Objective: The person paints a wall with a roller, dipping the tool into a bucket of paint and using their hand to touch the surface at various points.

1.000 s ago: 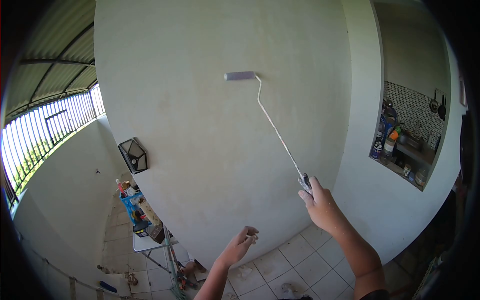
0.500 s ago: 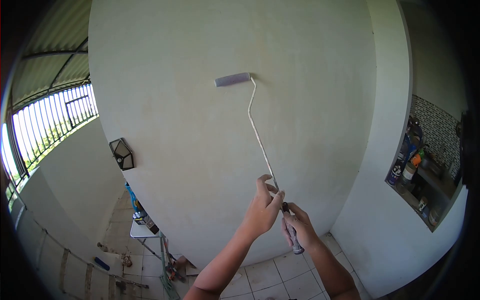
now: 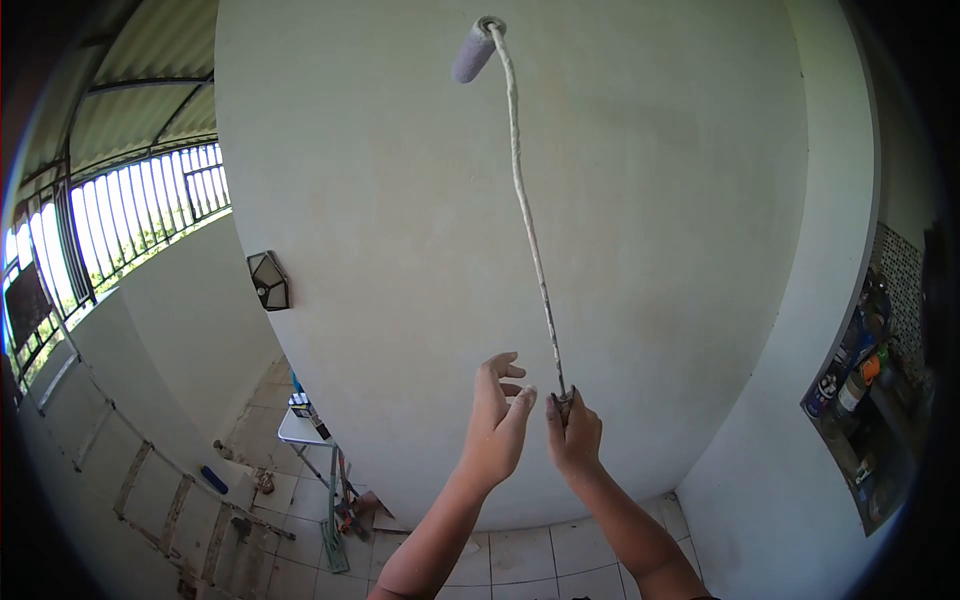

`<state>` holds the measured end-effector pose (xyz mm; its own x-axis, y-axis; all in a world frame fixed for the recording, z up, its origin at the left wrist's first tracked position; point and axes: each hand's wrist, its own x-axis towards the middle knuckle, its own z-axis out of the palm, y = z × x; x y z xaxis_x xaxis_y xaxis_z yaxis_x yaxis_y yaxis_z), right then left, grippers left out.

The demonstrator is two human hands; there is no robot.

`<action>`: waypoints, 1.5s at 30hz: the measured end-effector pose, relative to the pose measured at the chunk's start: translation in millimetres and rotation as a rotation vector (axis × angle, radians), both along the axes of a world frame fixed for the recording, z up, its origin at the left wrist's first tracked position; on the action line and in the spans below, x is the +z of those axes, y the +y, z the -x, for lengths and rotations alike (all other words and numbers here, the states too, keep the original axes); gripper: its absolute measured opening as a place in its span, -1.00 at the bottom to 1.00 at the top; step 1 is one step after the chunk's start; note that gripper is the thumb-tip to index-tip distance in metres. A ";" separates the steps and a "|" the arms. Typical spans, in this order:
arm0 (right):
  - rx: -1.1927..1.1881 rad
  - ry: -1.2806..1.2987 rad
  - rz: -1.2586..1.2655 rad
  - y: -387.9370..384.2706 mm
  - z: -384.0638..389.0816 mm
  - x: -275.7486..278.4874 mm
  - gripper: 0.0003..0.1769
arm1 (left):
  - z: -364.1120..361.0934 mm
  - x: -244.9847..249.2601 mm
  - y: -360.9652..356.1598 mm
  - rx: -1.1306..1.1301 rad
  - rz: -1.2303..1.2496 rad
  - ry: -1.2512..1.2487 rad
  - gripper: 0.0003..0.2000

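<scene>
A paint roller [image 3: 478, 50] with a pale purple sleeve and a long paint-crusted metal rod is held up in front of a pale wall [image 3: 400, 250]. Wrapped round its handle, just below the rod, is my right hand [image 3: 576, 435]; most of the handle is hidden by the fingers. My left hand [image 3: 500, 410] is to the left of the rod, apart from it, fingers curved and spread with nothing in them. White dust or paint marks its fingertips. The roller head points toward the upper left, its near end turned to me.
At left, a ladder [image 3: 150, 470] leans below a barred window [image 3: 140, 215]. A small white table [image 3: 305, 430] carries boxes, with tools on the tiled floor [image 3: 520, 555] beside it. A wall lamp [image 3: 268, 280] sits at the wall's left edge. Cans and bottles [image 3: 850, 390] fill an opening at right.
The roller has swung upward, its head turning from sideways to end-on. My left hand has let go of the rod and moved left. My right hand has shifted up the handle.
</scene>
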<state>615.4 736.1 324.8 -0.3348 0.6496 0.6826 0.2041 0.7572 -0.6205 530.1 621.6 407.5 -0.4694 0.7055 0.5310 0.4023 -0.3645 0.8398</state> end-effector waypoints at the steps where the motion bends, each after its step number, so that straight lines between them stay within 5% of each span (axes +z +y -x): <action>1: -0.034 0.007 -0.040 8.7 5.3 -1.2 -0.71 | 0.7 0.2 -3.8 0.015 0.007 -0.004 -0.55; 7: -0.169 -0.103 -0.118 61.1 36.2 -14.3 -0.71 | 7.4 -18.7 -19.5 0.061 0.077 -0.013 -0.56; 10: -0.027 -0.020 -0.146 62.5 36.2 -22.8 -0.71 | 15.3 -24.1 -27.7 0.108 0.130 0.003 -0.58; 17: 0.554 0.134 0.355 -4.6 26.1 -43.3 -0.62 | 35.4 -36.5 -21.8 0.145 0.109 0.024 -0.59; 25: 0.885 0.186 0.953 -45.6 14.8 -56.7 -0.55 | 36.1 -10.1 41.7 0.222 0.102 0.187 -0.58; 33: 1.045 0.320 1.010 -27.4 28.4 -43.4 -0.48 | 41.0 15.2 100.5 0.395 0.037 0.288 -0.56; 41: 0.922 0.207 0.801 19.9 70.5 72.1 -0.39 | 88.7 136.2 156.6 0.842 0.002 0.545 -0.66; 45: 0.989 0.243 0.877 20.5 106.8 55.7 -0.39 | 111.3 126.9 162.7 0.895 0.164 0.585 -0.68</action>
